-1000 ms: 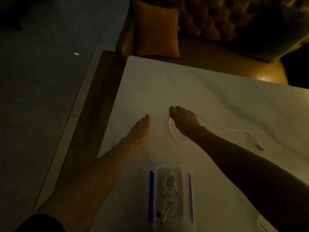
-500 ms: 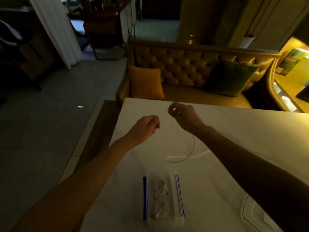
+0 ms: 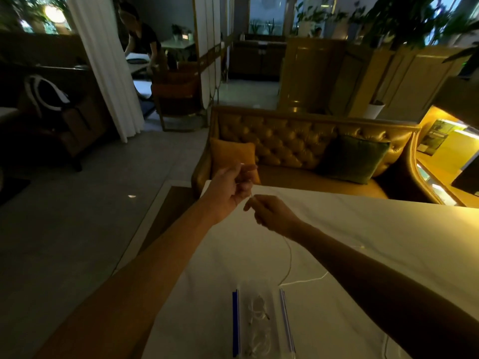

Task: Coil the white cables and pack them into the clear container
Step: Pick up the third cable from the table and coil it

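My left hand (image 3: 230,186) and my right hand (image 3: 272,215) are raised above the far left part of the white table (image 3: 375,242), close together. Both pinch the same thin white cable (image 3: 289,260). From my right hand it hangs down in a curve, and its tail lies on the table toward the right. The clear container (image 3: 260,321) with blue side clips sits near the front edge, open, with coiled white cables inside.
A tufted gold sofa (image 3: 298,149) with an orange cushion (image 3: 232,156) and a green cushion (image 3: 355,159) stands behind the table. Grey floor lies left of the table edge. Another clear lid or tray edge (image 3: 388,345) shows at the lower right. A person bends over a distant table.
Both hands have lifted the cable off the table and come closer together. The camera view has tilted up, so more of the room shows.
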